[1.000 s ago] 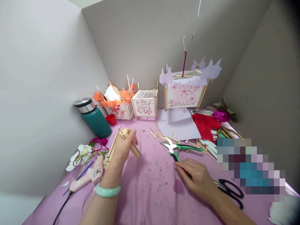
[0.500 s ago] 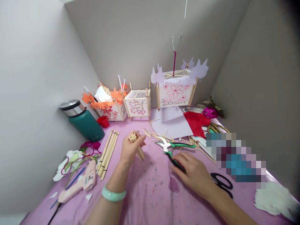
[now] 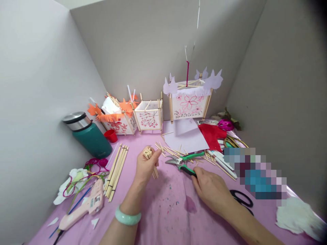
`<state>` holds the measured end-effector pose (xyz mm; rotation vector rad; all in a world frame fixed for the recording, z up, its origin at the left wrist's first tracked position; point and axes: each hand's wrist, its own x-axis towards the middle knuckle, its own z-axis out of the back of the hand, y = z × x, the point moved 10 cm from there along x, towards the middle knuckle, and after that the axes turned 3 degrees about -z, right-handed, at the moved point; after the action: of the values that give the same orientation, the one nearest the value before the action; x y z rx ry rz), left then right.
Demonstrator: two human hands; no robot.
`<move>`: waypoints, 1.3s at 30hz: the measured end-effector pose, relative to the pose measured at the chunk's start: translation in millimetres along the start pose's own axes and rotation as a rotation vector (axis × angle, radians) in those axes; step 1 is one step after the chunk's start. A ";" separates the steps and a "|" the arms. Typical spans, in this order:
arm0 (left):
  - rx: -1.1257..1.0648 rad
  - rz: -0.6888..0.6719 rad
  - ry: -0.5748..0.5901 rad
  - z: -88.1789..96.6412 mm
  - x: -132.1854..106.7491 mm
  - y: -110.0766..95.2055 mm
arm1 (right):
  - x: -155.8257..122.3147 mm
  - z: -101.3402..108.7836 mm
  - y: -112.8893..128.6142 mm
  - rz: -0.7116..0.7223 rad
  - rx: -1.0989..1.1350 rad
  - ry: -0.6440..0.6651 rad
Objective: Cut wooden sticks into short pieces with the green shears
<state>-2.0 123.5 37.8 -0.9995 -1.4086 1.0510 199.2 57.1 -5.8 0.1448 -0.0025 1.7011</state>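
Observation:
My left hand [image 3: 146, 165] is closed round a short bundle of wooden sticks [image 3: 150, 159], held nearly upright above the pink tablecloth [image 3: 166, 211]. My right hand [image 3: 211, 189] rests on the cloth with its fingers curled on the lower handle of the green-handled cutters [image 3: 186, 162], whose blades point left toward the bundle. Loose short sticks [image 3: 171, 149] lie scattered just behind the cutters.
Long sticks [image 3: 116, 170] lie left of my hand, beside a pink glue gun [image 3: 83, 207] and a green flask [image 3: 88, 134]. Three paper lanterns [image 3: 149, 114] stand at the back wall. Lilac and red paper [image 3: 201, 134], black scissors [image 3: 242, 199] and white fluff [image 3: 297, 217] are on the right.
My left hand carried the stick bundle to the right, toward the cutters. My right hand slid up along the cutter handle, and the cutters turned a little.

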 end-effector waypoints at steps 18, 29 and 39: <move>-0.080 0.067 0.064 -3.1 -2.6 7.4 | 4.2 58.2 -18.7 -0.183 1.420 -0.060; -0.083 0.113 0.192 -14.9 -5.9 10.0 | 26.2 50.8 37.5 -0.068 1.715 0.193; -0.057 0.104 0.123 -5.9 -3.7 12.8 | 39.6 60.3 63.9 0.066 1.849 0.147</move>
<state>4.5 123.7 24.8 -1.1698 -1.3032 1.0118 136.8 82.3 63.2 1.3515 1.6753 1.2445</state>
